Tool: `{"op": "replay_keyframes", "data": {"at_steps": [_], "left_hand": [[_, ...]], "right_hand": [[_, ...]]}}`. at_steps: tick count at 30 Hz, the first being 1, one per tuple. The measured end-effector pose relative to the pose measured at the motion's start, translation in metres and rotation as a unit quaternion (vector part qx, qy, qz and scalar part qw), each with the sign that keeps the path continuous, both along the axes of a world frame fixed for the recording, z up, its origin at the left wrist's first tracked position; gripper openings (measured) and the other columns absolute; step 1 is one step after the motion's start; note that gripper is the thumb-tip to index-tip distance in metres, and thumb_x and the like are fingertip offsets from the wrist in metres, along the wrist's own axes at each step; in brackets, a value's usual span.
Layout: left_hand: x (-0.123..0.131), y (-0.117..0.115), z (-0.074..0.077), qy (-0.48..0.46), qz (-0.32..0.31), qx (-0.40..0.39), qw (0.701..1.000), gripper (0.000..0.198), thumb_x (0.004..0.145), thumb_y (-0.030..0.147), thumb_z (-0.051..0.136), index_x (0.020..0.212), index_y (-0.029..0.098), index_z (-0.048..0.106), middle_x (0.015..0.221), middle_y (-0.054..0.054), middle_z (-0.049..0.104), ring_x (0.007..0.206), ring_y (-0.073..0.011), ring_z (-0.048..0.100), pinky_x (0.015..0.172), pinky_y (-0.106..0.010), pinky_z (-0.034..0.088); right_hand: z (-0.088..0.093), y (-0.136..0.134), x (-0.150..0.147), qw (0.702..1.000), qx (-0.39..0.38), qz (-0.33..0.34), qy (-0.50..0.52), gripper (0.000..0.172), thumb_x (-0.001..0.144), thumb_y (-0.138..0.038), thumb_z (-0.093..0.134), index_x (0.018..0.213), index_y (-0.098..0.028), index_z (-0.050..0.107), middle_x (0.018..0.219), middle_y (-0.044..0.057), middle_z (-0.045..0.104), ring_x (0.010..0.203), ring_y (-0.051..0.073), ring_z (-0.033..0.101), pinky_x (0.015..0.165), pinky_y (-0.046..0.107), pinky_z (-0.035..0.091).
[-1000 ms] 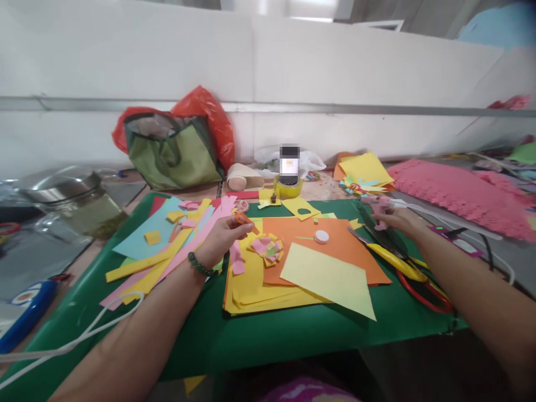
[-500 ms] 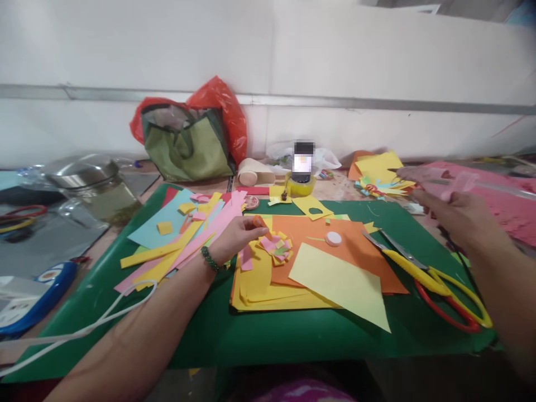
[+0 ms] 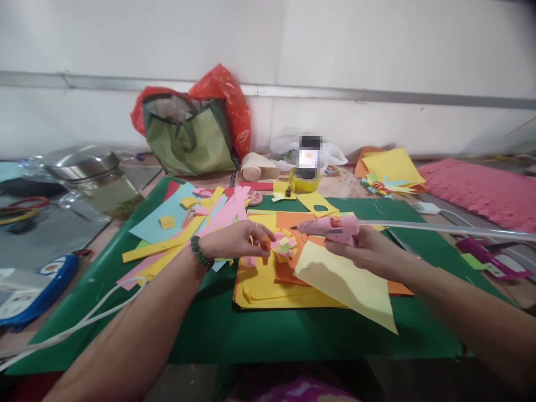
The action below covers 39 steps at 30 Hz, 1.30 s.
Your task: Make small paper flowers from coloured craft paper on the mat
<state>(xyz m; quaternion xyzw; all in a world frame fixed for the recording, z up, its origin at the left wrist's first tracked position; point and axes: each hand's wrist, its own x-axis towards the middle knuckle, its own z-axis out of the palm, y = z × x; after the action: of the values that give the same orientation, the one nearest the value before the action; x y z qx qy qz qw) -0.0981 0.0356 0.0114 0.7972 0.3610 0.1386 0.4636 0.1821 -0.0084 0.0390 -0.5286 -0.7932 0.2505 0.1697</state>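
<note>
My left hand (image 3: 238,241) pinches a small orange paper piece (image 3: 264,243) just left of a little cluster of pink, yellow and green paper bits (image 3: 283,246). My right hand (image 3: 368,251) grips a pink glue gun (image 3: 330,228) with a long clear glue stick (image 3: 444,229) trailing to the right. The gun's nozzle points left, close above the paper cluster. Beneath lie an orange sheet (image 3: 293,223), a pale yellow sheet (image 3: 347,282) and stacked yellow sheets (image 3: 259,285) on a green mat (image 3: 259,335).
Paper strips in yellow, pink and blue (image 3: 184,229) lie left. A green bag with red plastic (image 3: 192,131), a tape roll (image 3: 255,166) and a yellow jar (image 3: 307,173) stand at the back. Pink cut paper (image 3: 477,190) is right, a glass jar (image 3: 98,184) left.
My right hand brought the pink glue gun from the far right in to the middle, nozzle at the paper cluster. My left hand lowered the orange piece beside the cluster.
</note>
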Motion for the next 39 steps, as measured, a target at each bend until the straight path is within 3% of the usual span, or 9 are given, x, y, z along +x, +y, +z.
{"op": "replay_keyframes", "data": {"at_steps": [3, 6, 8, 11, 16, 19, 26, 35, 39], "left_hand": [[0.000, -0.004, 0.003, 0.055, -0.068, 0.027, 0.996, 0.011, 0.069, 0.016, 0.063, 0.058, 0.018, 0.066, 0.117, -0.006, 0.069, 0.098, -0.0238, 0.065, 0.072, -0.026, 0.044], [0.003, -0.007, 0.003, 0.106, -0.067, 0.041, 0.991, 0.014, 0.065, 0.010, 0.058, 0.053, 0.018, 0.059, 0.114, -0.005, 0.071, 0.100, -0.0256, 0.064, 0.069, -0.026, 0.043], [0.005, -0.008, 0.002, 0.132, -0.066, 0.043, 0.988, 0.015, 0.065, 0.011, 0.057, 0.052, 0.018, 0.056, 0.113, -0.005, 0.071, 0.095, -0.0246, 0.065, 0.066, -0.026, 0.041], [0.007, -0.009, 0.002, 0.134, -0.071, 0.045, 0.987, 0.016, 0.065, 0.011, 0.055, 0.051, 0.018, 0.053, 0.112, -0.003, 0.071, 0.082, -0.0208, 0.065, 0.062, -0.026, 0.040], [0.008, -0.009, -0.001, 0.106, -0.067, 0.057, 0.990, 0.015, 0.062, 0.011, 0.055, 0.049, 0.018, 0.053, 0.105, -0.004, 0.071, 0.072, -0.0179, 0.061, 0.062, -0.026, 0.039], [0.008, -0.009, -0.004, 0.106, -0.064, 0.054, 0.991, 0.013, 0.063, 0.012, 0.055, 0.051, 0.018, 0.054, 0.104, -0.005, 0.071, 0.064, -0.0158, 0.059, 0.058, -0.027, 0.037], [0.008, -0.010, -0.007, 0.058, -0.037, 0.048, 0.996, 0.016, 0.058, 0.009, 0.057, 0.048, 0.019, 0.051, 0.080, -0.001, 0.070, 0.053, -0.0131, 0.052, 0.052, -0.025, 0.035], [0.011, -0.013, -0.003, 0.143, -0.066, 0.086, 0.984, 0.015, 0.063, 0.009, 0.051, 0.053, 0.020, 0.047, 0.068, -0.002, 0.062, 0.058, -0.0159, 0.052, 0.054, -0.027, 0.033], [0.012, -0.014, -0.003, 0.156, -0.074, 0.094, 0.980, 0.017, 0.065, 0.008, 0.049, 0.053, 0.020, 0.046, 0.065, -0.002, 0.061, 0.058, -0.0159, 0.051, 0.053, -0.027, 0.034]], "right_hand": [[-0.002, 0.005, -0.011, 0.996, -0.063, 0.060, 0.032, 0.040, 0.092, -0.048, 0.043, 0.122, -0.033, 0.064, 0.124, 0.000, 0.065, 0.109, 0.027, 0.062, 0.086, 0.035, 0.052], [-0.004, 0.008, -0.018, 0.992, -0.087, 0.088, 0.037, 0.040, 0.092, -0.047, 0.043, 0.123, -0.032, 0.063, 0.126, -0.001, 0.064, 0.110, 0.025, 0.061, 0.092, 0.036, 0.048], [-0.004, 0.009, -0.022, 0.991, -0.090, 0.095, 0.028, 0.038, 0.091, -0.048, 0.044, 0.116, -0.030, 0.066, 0.119, 0.001, 0.067, 0.106, 0.025, 0.062, 0.088, 0.035, 0.049], [-0.004, 0.011, -0.027, 0.994, -0.086, 0.068, -0.009, 0.036, 0.088, -0.052, 0.047, 0.092, -0.026, 0.071, 0.090, 0.003, 0.072, 0.086, 0.025, 0.065, 0.070, 0.031, 0.050], [-0.006, 0.019, -0.033, 0.991, -0.092, 0.035, -0.095, 0.046, 0.085, -0.060, 0.045, 0.062, -0.021, 0.055, 0.058, 0.001, 0.057, 0.055, 0.017, 0.053, 0.048, 0.026, 0.036], [-0.007, 0.023, -0.034, 0.987, -0.100, 0.026, -0.125, 0.050, 0.084, -0.063, 0.043, 0.058, -0.020, 0.049, 0.057, 0.001, 0.054, 0.051, 0.014, 0.048, 0.044, 0.025, 0.031], [-0.011, 0.027, -0.036, 0.988, -0.093, 0.049, -0.115, 0.050, 0.087, -0.062, 0.040, 0.066, -0.021, 0.057, 0.064, 0.001, 0.061, 0.057, 0.016, 0.055, 0.047, 0.025, 0.034], [-0.010, 0.025, -0.034, 0.981, -0.111, 0.013, -0.161, 0.053, 0.084, -0.066, 0.040, 0.057, -0.021, 0.040, 0.062, 0.002, 0.055, 0.053, 0.014, 0.051, 0.045, 0.025, 0.031], [-0.006, 0.023, -0.037, 0.983, -0.105, 0.018, -0.153, 0.052, 0.085, -0.066, 0.038, 0.058, -0.021, 0.042, 0.063, 0.001, 0.055, 0.056, 0.015, 0.051, 0.047, 0.026, 0.032]]}}
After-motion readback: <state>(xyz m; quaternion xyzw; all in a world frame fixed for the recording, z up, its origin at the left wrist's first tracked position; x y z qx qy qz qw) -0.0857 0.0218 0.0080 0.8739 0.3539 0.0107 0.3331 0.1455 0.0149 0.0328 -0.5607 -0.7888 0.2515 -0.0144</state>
